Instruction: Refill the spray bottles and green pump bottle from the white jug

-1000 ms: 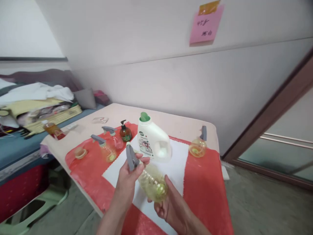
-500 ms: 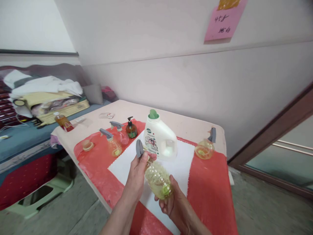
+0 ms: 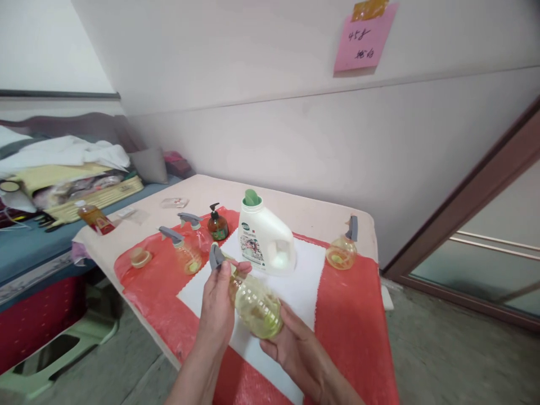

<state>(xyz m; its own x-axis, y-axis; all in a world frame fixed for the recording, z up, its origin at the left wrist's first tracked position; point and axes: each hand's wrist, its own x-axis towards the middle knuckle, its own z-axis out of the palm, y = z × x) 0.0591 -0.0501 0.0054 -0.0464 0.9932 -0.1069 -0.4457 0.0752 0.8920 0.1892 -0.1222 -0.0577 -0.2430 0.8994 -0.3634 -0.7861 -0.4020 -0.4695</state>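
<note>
Between my two hands a clear yellow spray bottle with a grey trigger head is tilted, its head to the upper left. My left hand is closed round its neck, just under the trigger. The fingers of my right hand wrap its base from the lower right. Behind it a white detergent jug with a green cap stands upright on a white cloth. Left of the jug are a brown pump bottle, a pink spray bottle and an orange spray bottle.
Another orange spray bottle stands on the red cloth at the right. A small round jar sits at the left. A bottle of amber liquid is by the table's left edge. A stool stands below.
The spray bottle in my hands has shifted left and tipped further toward horizontal, with both hands still on it. The whole view has turned slightly to the right.
</note>
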